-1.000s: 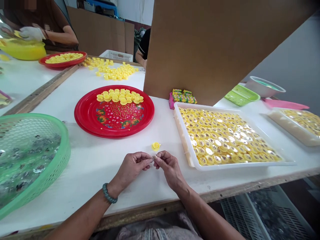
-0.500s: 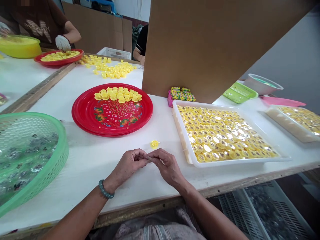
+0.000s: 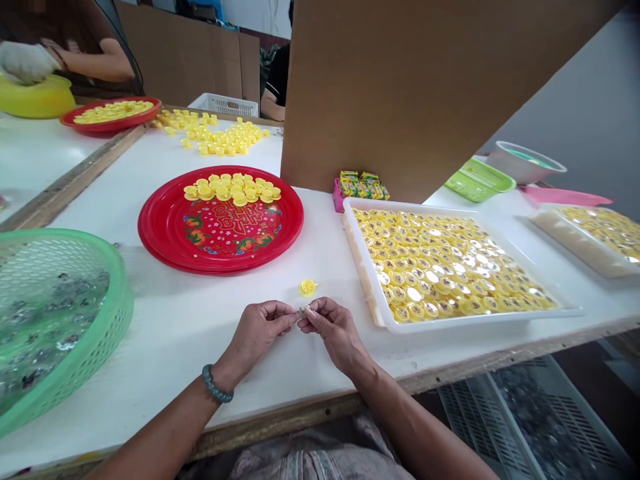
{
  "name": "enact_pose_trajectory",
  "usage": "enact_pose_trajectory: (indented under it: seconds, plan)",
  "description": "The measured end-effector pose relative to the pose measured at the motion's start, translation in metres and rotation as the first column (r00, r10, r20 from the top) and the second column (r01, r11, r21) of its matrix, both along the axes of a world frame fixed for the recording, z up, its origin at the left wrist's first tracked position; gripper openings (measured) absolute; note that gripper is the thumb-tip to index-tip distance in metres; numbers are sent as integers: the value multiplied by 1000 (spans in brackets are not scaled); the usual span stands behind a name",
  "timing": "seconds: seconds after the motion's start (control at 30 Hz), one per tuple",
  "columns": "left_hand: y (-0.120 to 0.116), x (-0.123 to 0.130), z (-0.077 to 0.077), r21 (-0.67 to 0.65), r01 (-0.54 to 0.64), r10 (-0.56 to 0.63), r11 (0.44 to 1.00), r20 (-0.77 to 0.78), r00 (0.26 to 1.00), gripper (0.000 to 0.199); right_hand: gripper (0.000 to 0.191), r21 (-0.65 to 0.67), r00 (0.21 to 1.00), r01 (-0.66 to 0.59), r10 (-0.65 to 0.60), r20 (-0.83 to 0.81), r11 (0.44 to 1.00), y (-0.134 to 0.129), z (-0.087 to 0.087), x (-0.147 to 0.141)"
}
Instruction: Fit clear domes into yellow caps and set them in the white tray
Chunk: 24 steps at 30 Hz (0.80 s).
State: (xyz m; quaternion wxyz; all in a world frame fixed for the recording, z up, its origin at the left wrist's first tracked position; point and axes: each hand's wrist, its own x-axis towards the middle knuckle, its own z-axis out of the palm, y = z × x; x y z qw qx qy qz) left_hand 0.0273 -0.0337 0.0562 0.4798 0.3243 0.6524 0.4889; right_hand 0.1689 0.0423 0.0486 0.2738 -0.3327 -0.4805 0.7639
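Head view. Both forearms reach in from the near side, elbows wide, wrists angled inward; a beaded bracelet (image 3: pixel 217 385) on the left wrist. Left hand (image 3: pixel 261 331) and right hand (image 3: pixel 337 333) meet fingertip to fingertip just above the counter (image 3: pixel 170 333). Hands state: each pinching, thumb against fingers, on the same small greyish piece (image 3: pixel 301 311); detail too small to read. 1 yellow piece (image 3: pixel 308 287) lies on the counter just beyond the fingertips.

Surface: white, wood-edged. Red tray (image 3: pixel 165 230) ahead-left, yellow pieces along its far half. Green basket (image 3: pixel 117 287) at left, clear-looking bits inside. White tray (image 3: pixel 450 323) at right, filled with yellow discs.

Room: cardboard panel (image 3: pixel 390 93) stands upright beyond the white tray. Far left, a co-worker's gloved hand (image 3: pixel 27 61) above a yellow bowl (image 3: pixel 43 100).

Edges: wooden front edge (image 3: pixel 280 421) passes below the forearms. White surface runs between basket and left hand; a narrower strip separates right hand from white tray.
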Motion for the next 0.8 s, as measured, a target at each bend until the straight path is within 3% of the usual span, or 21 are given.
enact_pose_trajectory:
  seconds: [0.1,0.2,0.23,0.3,0.37,0.4,0.5,0.57,0.63,0.7,0.8]
  plan:
    - [0,0,0,24,-31,32,999,-16,999,24,22,88,998,-17,12,60,996,1,0,-1]
    - [0,-3,2,53,-23,23,998,3,1000,22,19,298,992,-29,-9,126,954,1,0,2]
    - [1,-4,4,59,-4,3,998,19,1000,21,22,405,989,-47,-13,145,913,1,0,4]
    - [2,-6,8,54,70,-73,996,62,995,18,32,622,982,-112,-11,190,775,0,0,9]
    - [4,-7,12,34,181,-183,983,98,978,14,34,759,971,-177,-17,240,626,-1,0,15]
    - [6,-7,14,24,235,-237,972,104,966,13,32,794,966,-192,-30,255,577,-2,0,17]
    - [14,-10,19,-4,378,-378,926,47,925,13,28,829,952,-207,-87,292,519,-2,2,24]
    - [25,-12,23,-23,415,-414,910,-130,901,15,26,829,930,-213,-152,334,518,0,2,28]
    - [41,-14,27,-2,419,-378,908,-432,819,19,24,824,898,-205,-233,373,529,2,3,32]
    - [59,-14,28,42,482,-314,875,-708,633,29,23,819,871,-182,-297,391,544,5,1,35]
    - [79,-10,25,-39,643,-330,765,-881,339,34,22,816,864,-142,-332,378,560,7,-1,38]
